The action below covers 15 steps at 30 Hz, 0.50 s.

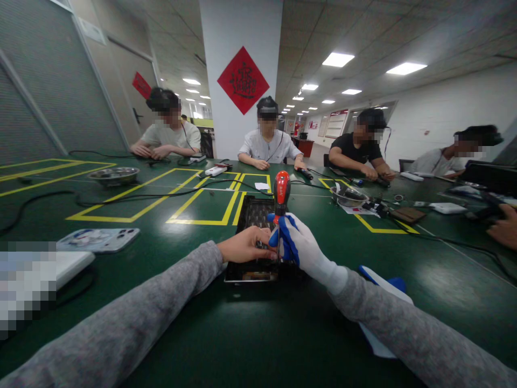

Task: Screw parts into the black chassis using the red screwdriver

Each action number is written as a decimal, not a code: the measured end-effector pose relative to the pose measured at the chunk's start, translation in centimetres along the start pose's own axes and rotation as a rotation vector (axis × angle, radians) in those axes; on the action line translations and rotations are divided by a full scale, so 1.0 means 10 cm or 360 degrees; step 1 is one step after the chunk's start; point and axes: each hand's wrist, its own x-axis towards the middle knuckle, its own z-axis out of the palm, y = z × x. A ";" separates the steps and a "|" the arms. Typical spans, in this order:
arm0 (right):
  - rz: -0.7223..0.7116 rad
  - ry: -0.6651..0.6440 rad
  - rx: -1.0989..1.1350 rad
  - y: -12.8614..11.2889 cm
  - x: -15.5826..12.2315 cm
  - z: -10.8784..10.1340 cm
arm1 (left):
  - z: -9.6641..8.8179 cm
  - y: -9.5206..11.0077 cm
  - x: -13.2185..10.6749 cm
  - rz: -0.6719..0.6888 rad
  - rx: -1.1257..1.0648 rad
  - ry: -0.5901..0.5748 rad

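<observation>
A flat black rectangular casing [252, 213] with a patterned, grid-like inside lies in front of me, its long side running away from me. My right hand [305, 248], in a white glove with blue palm and fingers, is closed round the lower part of a screwdriver [281, 191]. The screwdriver has a red and black handle and stands upright, shaft down over the casing. My bare left hand [246, 245] rests over the casing's near half, fingers pinched together beside the shaft. Whatever they hold, if anything, is hidden.
A second glove [383, 285] lies under my right forearm. To the left are a phone [99, 240] and a white box-like item [76, 264]. Metal bowls [115, 175] [349, 196] stand farther off, among black cables. Several people sit across and to the right.
</observation>
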 end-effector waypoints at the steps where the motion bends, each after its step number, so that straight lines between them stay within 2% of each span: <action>1: -0.0018 -0.0003 0.0003 0.00 0.00 0.00 | 0.00 0.00 0.00 0.0008 0.0023 0.0003; 8: -0.0057 0.0023 0.0028 0.04 -0.01 -0.01 | 0.00 -0.03 -0.03 -0.0121 0.0128 0.0111; 15: 0.0035 0.0024 0.0023 0.01 0.00 0.01 | 0.01 -0.05 0.00 -0.0002 0.0057 -0.0037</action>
